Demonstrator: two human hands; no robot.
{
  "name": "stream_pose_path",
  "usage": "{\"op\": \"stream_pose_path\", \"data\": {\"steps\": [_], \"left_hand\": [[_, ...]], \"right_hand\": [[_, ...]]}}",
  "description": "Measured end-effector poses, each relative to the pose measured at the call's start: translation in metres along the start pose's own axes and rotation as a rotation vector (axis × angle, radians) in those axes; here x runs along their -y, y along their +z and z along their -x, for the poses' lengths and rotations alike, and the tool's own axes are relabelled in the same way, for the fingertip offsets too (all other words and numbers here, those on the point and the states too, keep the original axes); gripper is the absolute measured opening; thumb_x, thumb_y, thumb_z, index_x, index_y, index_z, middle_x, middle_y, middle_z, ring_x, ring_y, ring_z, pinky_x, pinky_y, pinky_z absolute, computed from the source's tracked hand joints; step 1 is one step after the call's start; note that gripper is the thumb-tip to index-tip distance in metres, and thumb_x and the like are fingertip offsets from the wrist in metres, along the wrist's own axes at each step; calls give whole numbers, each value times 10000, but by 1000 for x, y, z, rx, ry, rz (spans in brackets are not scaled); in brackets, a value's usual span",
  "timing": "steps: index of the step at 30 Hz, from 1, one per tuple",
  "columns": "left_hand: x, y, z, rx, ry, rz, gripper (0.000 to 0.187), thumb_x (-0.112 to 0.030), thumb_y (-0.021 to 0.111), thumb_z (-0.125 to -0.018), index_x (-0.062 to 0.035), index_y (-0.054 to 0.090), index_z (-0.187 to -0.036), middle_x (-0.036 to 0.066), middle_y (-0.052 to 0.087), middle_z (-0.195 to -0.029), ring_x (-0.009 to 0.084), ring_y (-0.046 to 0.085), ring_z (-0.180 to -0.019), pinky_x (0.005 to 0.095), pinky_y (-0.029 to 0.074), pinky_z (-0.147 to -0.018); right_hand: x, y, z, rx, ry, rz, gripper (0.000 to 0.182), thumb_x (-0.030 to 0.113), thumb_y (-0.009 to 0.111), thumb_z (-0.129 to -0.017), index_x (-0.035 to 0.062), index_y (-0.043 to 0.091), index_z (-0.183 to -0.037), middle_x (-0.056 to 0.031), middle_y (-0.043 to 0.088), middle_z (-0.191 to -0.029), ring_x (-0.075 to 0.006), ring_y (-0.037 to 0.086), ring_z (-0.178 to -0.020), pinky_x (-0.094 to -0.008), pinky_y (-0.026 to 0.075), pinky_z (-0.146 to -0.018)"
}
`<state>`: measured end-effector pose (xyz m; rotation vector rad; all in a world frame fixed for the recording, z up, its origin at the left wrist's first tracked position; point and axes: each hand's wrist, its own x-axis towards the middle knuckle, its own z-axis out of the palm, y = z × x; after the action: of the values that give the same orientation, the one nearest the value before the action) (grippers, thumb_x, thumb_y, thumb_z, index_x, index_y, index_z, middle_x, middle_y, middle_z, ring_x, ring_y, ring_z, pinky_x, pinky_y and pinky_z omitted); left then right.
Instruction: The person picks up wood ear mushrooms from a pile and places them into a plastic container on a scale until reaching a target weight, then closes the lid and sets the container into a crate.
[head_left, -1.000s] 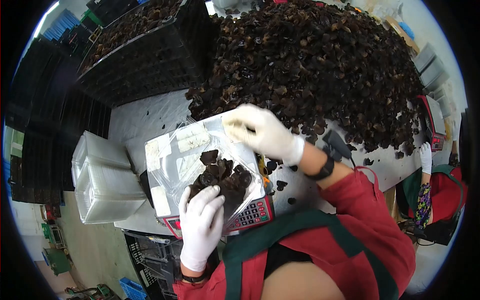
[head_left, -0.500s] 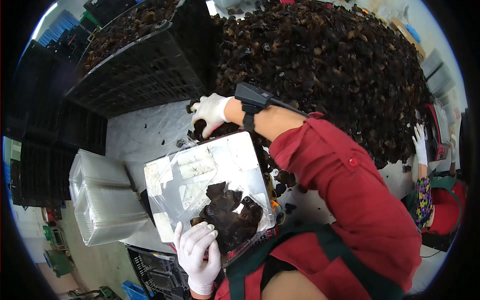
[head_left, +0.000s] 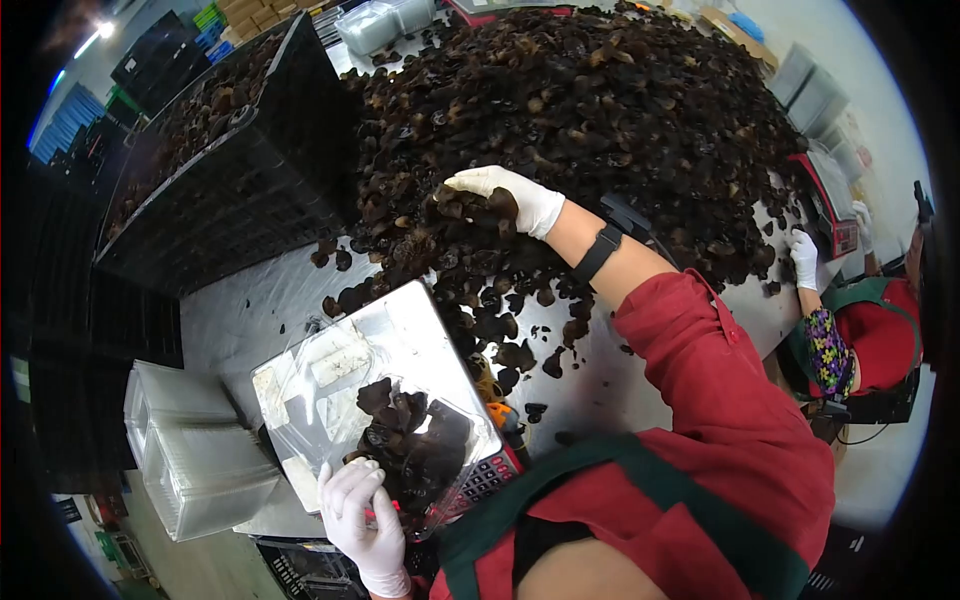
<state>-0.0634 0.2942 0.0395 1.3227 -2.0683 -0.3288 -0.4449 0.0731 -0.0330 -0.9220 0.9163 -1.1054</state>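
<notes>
My right hand, in a white glove, is closed around some dark wood ear mushrooms just over the near side of a large mushroom pile. On a digital scale with a metal top lies a clump of wood ear mushrooms in a clear plastic tray, whose outline is hard to make out. My left hand, also gloved, is at the scale's near left corner, its fingers curled at the tray's edge.
Stacked clear trays stand left of the scale. A black crate of mushrooms is at the back left. Loose mushroom pieces lie on the metal table. At right, a co-worker's gloved hand is near another scale.
My right hand has moved right, from beside the crate to the pile, and now holds mushrooms. The view has shifted. My left hand stays by the tray.
</notes>
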Motion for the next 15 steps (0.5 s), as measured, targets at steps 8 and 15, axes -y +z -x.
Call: {"op": "stream_pose_path", "data": {"steps": [8,15], "left_hand": [[12,-10,15,-117,-51,18,226,93,624,-791,-50,659,-963,95,693,-997,291,651,-1019,462,433,-1040],[19,-16,29,-285,-115,193,521,35,593,-877,52,450,-1378,174,516,-1387,309,476,-1322,431,309,-1157]], "right_hand": [[7,70,38,345,-17,-132,345,93,604,-944,42,593,-1285,-70,670,-1152,-110,643,-980,-207,514,-748],[37,203,83,456,81,359,225,193,640,-949,0,717,-1034,-106,724,-1080,-138,670,-965,-284,523,-841]]}}
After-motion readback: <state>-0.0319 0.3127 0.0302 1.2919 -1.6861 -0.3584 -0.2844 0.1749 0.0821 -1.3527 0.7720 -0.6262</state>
